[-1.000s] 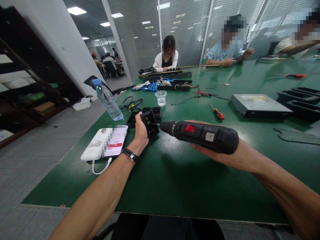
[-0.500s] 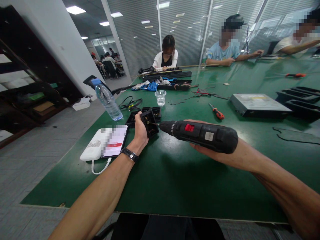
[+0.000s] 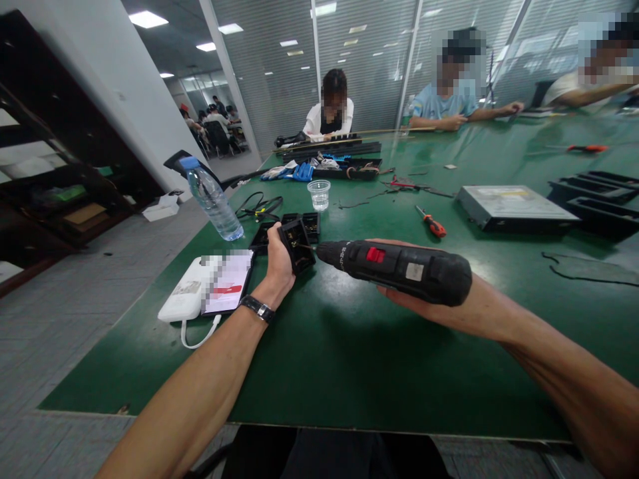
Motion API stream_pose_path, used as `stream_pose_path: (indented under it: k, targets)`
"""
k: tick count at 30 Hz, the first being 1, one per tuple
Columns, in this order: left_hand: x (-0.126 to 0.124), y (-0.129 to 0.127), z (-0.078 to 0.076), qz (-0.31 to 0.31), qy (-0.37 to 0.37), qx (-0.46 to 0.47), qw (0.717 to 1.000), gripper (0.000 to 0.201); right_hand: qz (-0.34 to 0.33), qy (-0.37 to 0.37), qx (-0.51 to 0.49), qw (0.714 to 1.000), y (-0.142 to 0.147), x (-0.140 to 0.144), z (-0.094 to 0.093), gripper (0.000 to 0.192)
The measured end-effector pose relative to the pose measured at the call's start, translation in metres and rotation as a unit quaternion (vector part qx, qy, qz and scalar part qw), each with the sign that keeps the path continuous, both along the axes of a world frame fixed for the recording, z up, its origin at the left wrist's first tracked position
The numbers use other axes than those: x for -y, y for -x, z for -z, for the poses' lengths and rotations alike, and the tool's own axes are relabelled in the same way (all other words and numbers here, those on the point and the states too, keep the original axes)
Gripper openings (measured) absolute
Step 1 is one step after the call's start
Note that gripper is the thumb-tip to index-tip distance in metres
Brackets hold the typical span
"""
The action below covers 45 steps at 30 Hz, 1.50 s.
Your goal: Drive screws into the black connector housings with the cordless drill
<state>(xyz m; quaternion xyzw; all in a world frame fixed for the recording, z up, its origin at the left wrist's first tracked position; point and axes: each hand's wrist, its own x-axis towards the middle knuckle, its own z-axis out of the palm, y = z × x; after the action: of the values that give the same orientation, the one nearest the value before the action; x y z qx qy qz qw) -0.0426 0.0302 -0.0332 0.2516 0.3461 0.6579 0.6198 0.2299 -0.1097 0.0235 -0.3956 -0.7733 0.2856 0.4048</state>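
Observation:
My left hand (image 3: pixel 278 264) grips a small black plastic housing (image 3: pixel 299 245), tipped up on its edge on the green table (image 3: pixel 349 346). My right hand (image 3: pixel 399 296) holds a black electric screwdriver (image 3: pixel 399 267) with a red switch, lying level. Its thin bit points left into the open face of the housing. Two more black housing parts (image 3: pixel 310 225) lie just behind it on the table.
A phone on a white power bank (image 3: pixel 207 293) lies left of my hand, with a water bottle (image 3: pixel 213 201) and a plastic cup (image 3: pixel 319 194) behind. An orange-handled screwdriver (image 3: pixel 432 224), a disc drive (image 3: pixel 514 207) and black trays (image 3: pixel 599 193) lie to the right. Three people sit at the far side.
Hands, housing and screwdriver keep their pose. The view has shifted slightly, and a person at the far side has stretched an arm out along the table.

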Motion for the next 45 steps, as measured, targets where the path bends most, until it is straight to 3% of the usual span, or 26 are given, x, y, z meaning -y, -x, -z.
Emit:
stream_pose_path:
  k: [14,23,34,41,45]
  targets:
    - [0.0008,0.0010,-0.0010,-0.007,0.003,-0.023,1.000,0.045,0.016,0.015,-0.012,1.000,-0.0033,-0.0043,0.0018,0.071]
    - [-0.0001,0.0034,0.0036,-0.004,-0.010,-0.054,0.998,0.045,0.000,0.006,-0.022,1.000,-0.0036,-0.0065,0.0004,0.054]
    - [-0.0006,0.0012,0.0011,-0.011,0.003,-0.053,0.999,0.048,-0.002,-0.001,-0.027,1.000,-0.0031,-0.0086,0.0043,0.063]
    - [-0.0020,0.0036,0.0053,-0.015,-0.002,-0.060,0.998,0.047,-0.010,-0.030,-0.035,0.999,-0.0005,-0.0086,0.0006,0.048]
    - [-0.0023,0.0039,0.0057,-0.011,-0.010,-0.062,0.998,0.046,-0.006,-0.037,-0.035,0.999,0.0007,-0.0074,-0.0024,0.051]
